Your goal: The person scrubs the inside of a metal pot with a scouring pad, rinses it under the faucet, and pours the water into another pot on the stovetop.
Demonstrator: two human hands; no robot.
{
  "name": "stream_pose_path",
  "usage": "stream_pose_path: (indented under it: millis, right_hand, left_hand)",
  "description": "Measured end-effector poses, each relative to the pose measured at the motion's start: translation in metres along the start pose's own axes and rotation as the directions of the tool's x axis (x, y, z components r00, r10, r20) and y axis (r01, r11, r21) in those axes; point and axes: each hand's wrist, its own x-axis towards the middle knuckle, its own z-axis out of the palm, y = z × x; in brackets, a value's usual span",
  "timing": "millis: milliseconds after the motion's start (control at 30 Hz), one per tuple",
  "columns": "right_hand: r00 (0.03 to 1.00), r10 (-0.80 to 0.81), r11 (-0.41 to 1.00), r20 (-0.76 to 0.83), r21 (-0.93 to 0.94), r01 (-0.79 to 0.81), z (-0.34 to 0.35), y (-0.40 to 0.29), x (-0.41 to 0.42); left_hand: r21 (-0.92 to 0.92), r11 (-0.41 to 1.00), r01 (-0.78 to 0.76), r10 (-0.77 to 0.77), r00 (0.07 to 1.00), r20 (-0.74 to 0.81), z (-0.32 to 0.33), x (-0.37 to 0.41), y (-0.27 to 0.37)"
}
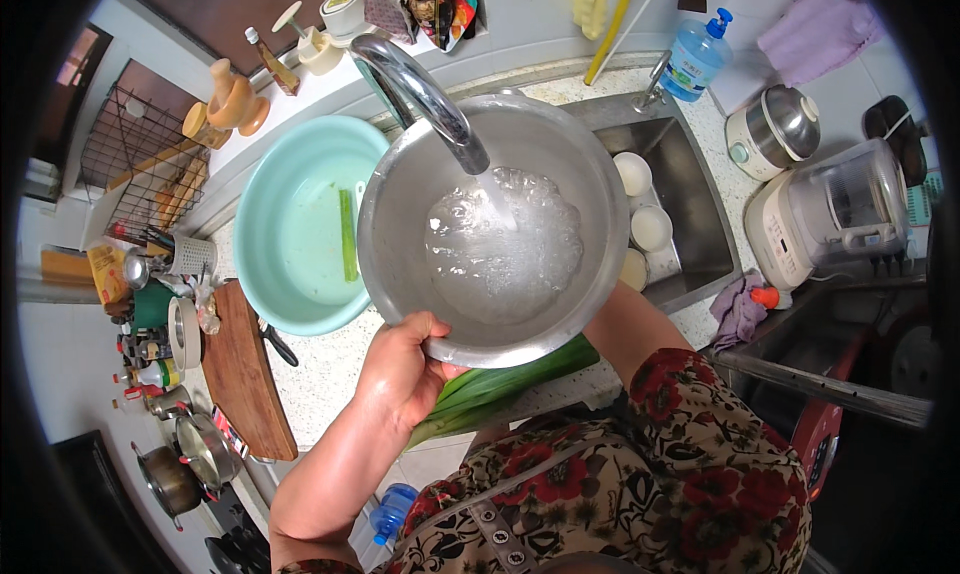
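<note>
My left hand point(409, 368) grips the near rim of a stainless steel basin point(495, 349), its thumb over the edge. Water runs from the chrome faucet point(450, 116) into the basin, where some water lies in the bottom. My right hand is hidden; the right forearm point(630, 326) goes behind the basin's right side. Below the basin's near rim lie long green leaves point(517, 383), leek-like. To the left, a mint-green plastic tub point(300, 221) holds a green stalk piece point(347, 236).
The sink's right bowl point(694, 184) holds several small white bowls point(651, 229). At left lie a wooden cutting board point(247, 371) and a black-handled knife point(280, 345). A blue pump bottle point(694, 56), a lidded steel pot point(772, 131) and a countertop appliance point(825, 214) stand at right.
</note>
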Motion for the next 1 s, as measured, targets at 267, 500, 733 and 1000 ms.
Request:
stream_pose_path:
  millis: [267, 500, 733, 1000]
  right_hand:
    - [0.999, -0.003, 1.0, 0.033, 0.009, 0.003, 0.006, -0.004, 0.025]
    - [0.997, -0.053, 0.997, 0.055, 0.064, 0.049, 0.006, -0.006, 0.04]
    - [0.996, -0.093, 0.857, -0.003, 0.509, 0.082, -0.048, 0.042, 0.038]
    - [0.999, 0.01, 0.723, -0.051, 0.69, 0.028, -0.181, 0.048, -0.033]
  left_hand:
    - [0.003, 1.0, -0.009, 0.009, 1.0, -0.013, -0.004, -0.003, 0.0]
    - [-0.001, 1.0, -0.001, 0.001, 0.999, 0.045, -0.018, -0.014, -0.003]
    - [-0.049, 0.998, 0.035, -0.034, 0.999, 0.03, -0.036, -0.033, -0.013]
    - [-0.034, 0.997, 0.069, -0.067, 0.996, 0.063, -0.049, -0.023, -0.026]
